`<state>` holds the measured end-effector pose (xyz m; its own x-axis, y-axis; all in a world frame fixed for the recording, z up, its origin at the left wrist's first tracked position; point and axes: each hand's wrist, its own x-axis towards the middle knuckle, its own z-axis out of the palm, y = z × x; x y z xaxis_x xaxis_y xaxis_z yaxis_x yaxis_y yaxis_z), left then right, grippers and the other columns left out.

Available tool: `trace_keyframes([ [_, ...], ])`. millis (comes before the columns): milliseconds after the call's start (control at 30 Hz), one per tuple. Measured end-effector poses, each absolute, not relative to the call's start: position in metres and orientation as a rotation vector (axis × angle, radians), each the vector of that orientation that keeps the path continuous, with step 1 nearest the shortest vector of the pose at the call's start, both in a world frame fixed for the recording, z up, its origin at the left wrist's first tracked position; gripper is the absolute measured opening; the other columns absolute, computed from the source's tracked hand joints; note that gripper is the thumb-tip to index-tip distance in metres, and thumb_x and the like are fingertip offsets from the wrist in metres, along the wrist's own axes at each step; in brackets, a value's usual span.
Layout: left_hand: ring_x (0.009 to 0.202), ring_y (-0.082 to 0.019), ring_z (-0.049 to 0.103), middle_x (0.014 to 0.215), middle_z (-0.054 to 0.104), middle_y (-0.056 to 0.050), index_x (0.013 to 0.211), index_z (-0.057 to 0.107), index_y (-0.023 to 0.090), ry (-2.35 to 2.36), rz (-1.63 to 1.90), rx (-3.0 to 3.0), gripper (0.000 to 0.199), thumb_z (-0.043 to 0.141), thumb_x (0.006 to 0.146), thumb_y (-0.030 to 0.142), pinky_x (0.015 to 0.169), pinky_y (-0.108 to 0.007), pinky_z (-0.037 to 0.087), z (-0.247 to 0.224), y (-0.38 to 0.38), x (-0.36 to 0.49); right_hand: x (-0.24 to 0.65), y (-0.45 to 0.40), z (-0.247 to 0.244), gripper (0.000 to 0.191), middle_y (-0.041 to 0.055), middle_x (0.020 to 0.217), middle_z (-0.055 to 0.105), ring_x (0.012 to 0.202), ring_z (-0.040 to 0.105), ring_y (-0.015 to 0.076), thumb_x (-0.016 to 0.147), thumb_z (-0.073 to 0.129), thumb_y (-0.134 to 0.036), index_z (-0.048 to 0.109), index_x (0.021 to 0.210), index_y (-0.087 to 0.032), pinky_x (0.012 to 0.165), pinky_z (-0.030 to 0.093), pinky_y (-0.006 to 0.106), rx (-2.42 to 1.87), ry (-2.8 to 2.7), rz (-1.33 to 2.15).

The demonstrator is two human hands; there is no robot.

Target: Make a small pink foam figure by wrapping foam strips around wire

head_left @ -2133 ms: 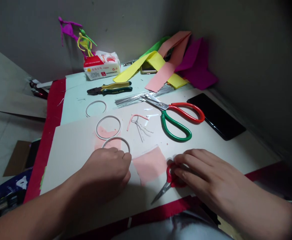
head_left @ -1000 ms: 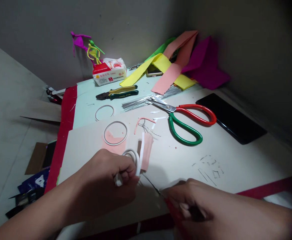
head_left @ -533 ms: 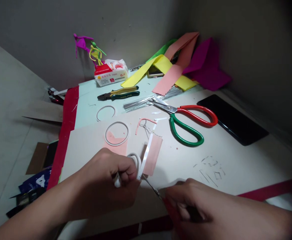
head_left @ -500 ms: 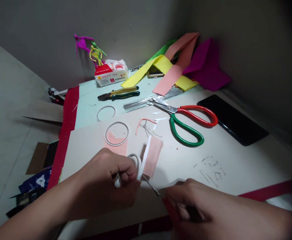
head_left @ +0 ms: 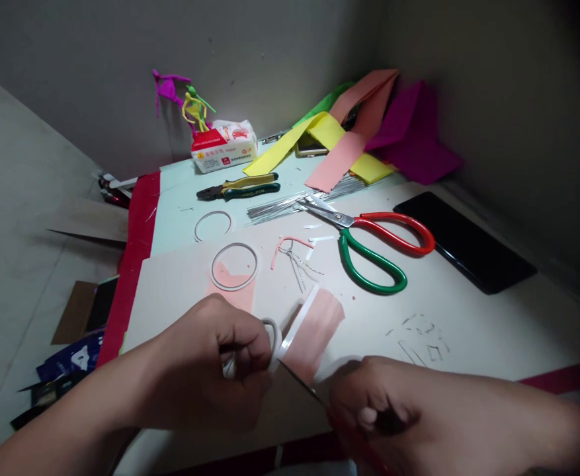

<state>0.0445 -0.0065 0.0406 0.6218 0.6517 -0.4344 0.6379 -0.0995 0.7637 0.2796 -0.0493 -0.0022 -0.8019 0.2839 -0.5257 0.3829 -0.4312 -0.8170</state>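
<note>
My left hand (head_left: 225, 367) is closed round a roll of white tape (head_left: 272, 328), mostly hidden by the fingers. From the roll a white strip runs along the edge of a pink paper piece (head_left: 317, 330), which tilts to the upper right. My right hand (head_left: 373, 406) grips small red-handled scissors (head_left: 349, 430). Their thin blades point at the tape beside my left thumb; whether they are parted I cannot tell. Beyond the hands lie a twisted wire figure (head_left: 297, 261) partly wrapped in pink and a tape ring (head_left: 234, 267) over another pink piece (head_left: 237, 299).
Large scissors (head_left: 369, 231) with red and green handles lie beside a black phone (head_left: 465, 241). Behind are pliers (head_left: 240, 188), a bundle of wires (head_left: 280, 208), coloured paper strips (head_left: 319, 135) and a small white-and-red pack (head_left: 225, 149) with little figures. Another ring (head_left: 213, 226) lies left.
The pink paper with its white tape edge has swung to the right and tilted more. The scissors in my right hand stay at the tape; both hands have shifted only slightly.
</note>
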Motion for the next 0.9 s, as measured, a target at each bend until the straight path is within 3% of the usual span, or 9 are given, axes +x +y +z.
trace_keyframes([
  [233, 0.044, -0.004, 0.027, 0.047, 0.034, 0.009, 0.051, 0.040, 0.019, 1.087, -0.002, 1.618, 0.020, 0.052, 0.061, 0.007, 0.041, -0.019, 0.021, 0.042, -0.002, 0.046, 0.277, -0.049, -0.005, 0.015, -0.0056, 0.058, 0.042, 0.055, 0.043, 0.0059, 0.078, 0.051, -0.017, 0.045, 0.064, -0.016, 0.052, 0.034, 0.016, 0.958, 1.618, -2.473],
  [467, 0.046, -0.004, 0.027, 0.048, 0.035, 0.010, 0.052, 0.045, 0.017, 1.101, -0.060, 1.515, 0.018, 0.057, 0.059, 0.006, 0.042, -0.019, 0.020, 0.040, 0.003, 0.044, 0.275, -0.053, 0.001, 0.012, -0.0045, 0.063, 0.046, 0.061, 0.045, 0.0067, 0.072, 0.047, -0.009, 0.046, 0.062, -0.015, 0.055, 0.036, 0.016, 1.080, 1.678, -2.376],
  [600, 0.043, -0.005, 0.038, 0.046, 0.045, 0.009, 0.056, 0.054, 0.016, 1.182, -0.121, 1.423, 0.011, 0.057, 0.059, 0.006, 0.043, -0.018, 0.025, 0.038, 0.005, 0.046, 0.274, -0.056, -0.002, 0.012, -0.0046, 0.063, 0.045, 0.063, 0.045, 0.0071, 0.071, 0.045, -0.008, 0.045, 0.061, -0.015, 0.058, 0.037, 0.017, 1.137, 1.674, -2.390],
  [700, 0.044, -0.007, 0.043, 0.047, 0.049, 0.007, 0.059, 0.055, 0.016, 1.183, -0.175, 1.349, 0.007, 0.060, 0.061, 0.011, 0.043, -0.018, 0.030, 0.039, 0.008, 0.048, 0.275, -0.057, -0.008, 0.012, -0.0049, 0.062, 0.043, 0.061, 0.044, 0.0068, 0.069, 0.043, -0.007, 0.043, 0.061, -0.016, 0.056, 0.035, 0.017, 1.127, 1.625, -2.438],
  [900, 0.042, -0.006, 0.040, 0.046, 0.045, 0.008, 0.056, 0.050, 0.017, 1.201, -0.180, 1.316, 0.012, 0.059, 0.063, 0.013, 0.041, -0.018, 0.028, 0.037, 0.012, 0.052, 0.276, -0.058, -0.014, 0.014, -0.0057, 0.059, 0.032, 0.055, 0.033, 0.0057, 0.069, 0.039, -0.005, 0.045, 0.064, -0.016, 0.048, 0.025, 0.018, 1.141, 1.573, -2.468],
])
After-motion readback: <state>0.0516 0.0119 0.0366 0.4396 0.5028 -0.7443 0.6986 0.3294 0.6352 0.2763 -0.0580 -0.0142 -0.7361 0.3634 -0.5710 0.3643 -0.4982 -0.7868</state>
